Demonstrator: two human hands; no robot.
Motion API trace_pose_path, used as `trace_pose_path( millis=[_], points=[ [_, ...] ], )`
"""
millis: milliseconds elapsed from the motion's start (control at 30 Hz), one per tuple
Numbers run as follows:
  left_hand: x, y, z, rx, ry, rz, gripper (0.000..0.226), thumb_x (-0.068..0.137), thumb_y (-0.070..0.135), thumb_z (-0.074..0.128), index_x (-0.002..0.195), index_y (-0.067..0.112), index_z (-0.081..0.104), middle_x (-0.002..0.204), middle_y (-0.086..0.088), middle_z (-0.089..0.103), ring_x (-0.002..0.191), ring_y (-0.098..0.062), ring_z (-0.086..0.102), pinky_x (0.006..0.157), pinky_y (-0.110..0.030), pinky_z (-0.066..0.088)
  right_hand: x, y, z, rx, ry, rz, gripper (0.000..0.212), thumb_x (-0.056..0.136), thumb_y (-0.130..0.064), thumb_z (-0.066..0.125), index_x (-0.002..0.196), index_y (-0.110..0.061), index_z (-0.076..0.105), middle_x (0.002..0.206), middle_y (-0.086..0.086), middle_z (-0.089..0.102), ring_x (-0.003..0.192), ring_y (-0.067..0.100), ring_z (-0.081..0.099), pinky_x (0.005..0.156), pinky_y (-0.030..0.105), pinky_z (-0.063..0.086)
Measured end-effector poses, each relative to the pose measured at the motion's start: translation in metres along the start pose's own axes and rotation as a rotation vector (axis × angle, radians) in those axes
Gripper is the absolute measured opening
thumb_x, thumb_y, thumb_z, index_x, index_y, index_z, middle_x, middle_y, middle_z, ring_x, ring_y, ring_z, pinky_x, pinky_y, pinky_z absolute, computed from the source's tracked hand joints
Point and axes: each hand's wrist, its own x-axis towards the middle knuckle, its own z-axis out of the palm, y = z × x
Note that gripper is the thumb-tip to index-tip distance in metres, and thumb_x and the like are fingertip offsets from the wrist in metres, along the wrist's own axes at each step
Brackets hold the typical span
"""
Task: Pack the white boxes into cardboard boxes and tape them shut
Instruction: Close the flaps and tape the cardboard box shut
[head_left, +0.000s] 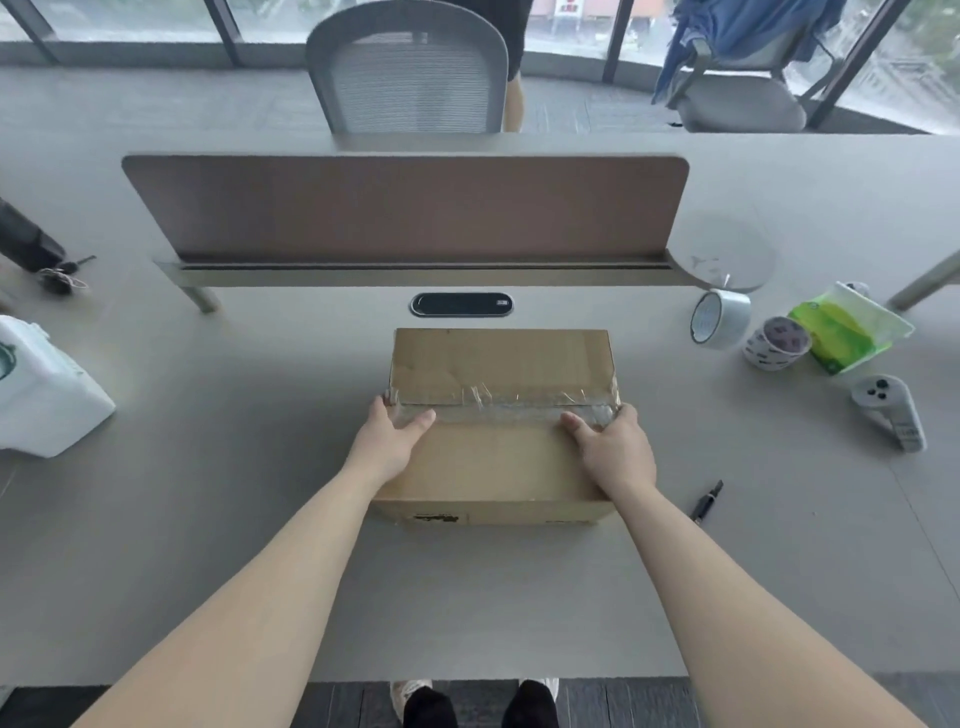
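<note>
Grey counter (260, 519), box (498, 467) centred w/ left hand (395, 436) & right hand (613, 447) spread flat, pressing tape (498, 410) at fingertips. Tape's wrinkled; uneven pressure could lift it, seam pops.

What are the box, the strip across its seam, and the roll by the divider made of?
Box: matte brown cardboard, scuffed near edge. Strip: clear glossy plastic tape, wrinkled, catching glare. Roll: looks like translucent plastic tape on a core; exact type unclear.

Grey desk (260, 519) carrying cardboard box (498, 467), tape rolls (719, 319), pen (707, 501)
</note>
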Motion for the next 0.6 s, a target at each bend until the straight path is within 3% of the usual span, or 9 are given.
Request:
trace_pose_path(
  millis=[100, 267, 400, 600],
  points=[
    [0.004, -0.003, -0.002, -0.020, -0.027, 0.012, 0.097, 0.092, 0.056, 0.058, 0.158, 0.010, 0.005, 0.162, -0.001, 0.025, 0.147, -0.027, 0.027, 0.116, -0.039, 0.025, 0.003, -0.003, -0.001, -0.001, -0.009, 0.036, 0.066, 0.082, -0.065, 0.063, 0.116, -0.011, 0.047, 0.118, 0.008, 0.061, 0.110, 0.032, 0.057, 0.078, 0.038, 0.045],
    [0.004, -0.007, -0.005, 0.008, -0.001, 0.040, 0.083, 0.093, 0.053, 0.059, 0.150, 0.002, 0.027, 0.158, -0.005, 0.034, 0.142, -0.029, 0.036, 0.110, -0.039, 0.033, -0.014, -0.005, 0.005, 0.048, 0.049, 0.089, 0.060, 0.082, -0.059, 0.069, 0.110, -0.009, 0.051, 0.103, 0.003, 0.061, 0.093, 0.027, 0.057, 0.070, 0.035, 0.041],
    [0.001, -0.008, -0.021, 0.038, -0.010, 0.067, 0.079, 0.093, 0.051, 0.060, 0.147, 0.002, 0.030, 0.156, -0.007, 0.037, 0.139, -0.029, 0.040, 0.107, -0.038, 0.036, -0.035, -0.009, 0.013, 0.071, 0.086, 0.113, 0.060, 0.080, -0.060, 0.070, 0.107, -0.010, 0.053, 0.102, 0.004, 0.063, 0.097, 0.028, 0.060, 0.071, 0.035, 0.042],
    [-0.019, -0.006, -0.071, 0.002, 0.060, 0.074, 0.078, 0.091, 0.054, 0.061, 0.144, 0.003, 0.034, 0.156, -0.006, 0.037, 0.136, -0.028, 0.042, 0.097, -0.035, 0.036, -0.061, -0.052, 0.012, 0.108, 0.070, 0.060, 0.055, 0.080, -0.059, 0.071, 0.103, -0.012, 0.052, 0.092, -0.003, 0.059, 0.087, 0.024, 0.056, 0.068, 0.034, 0.040]
  ],
)
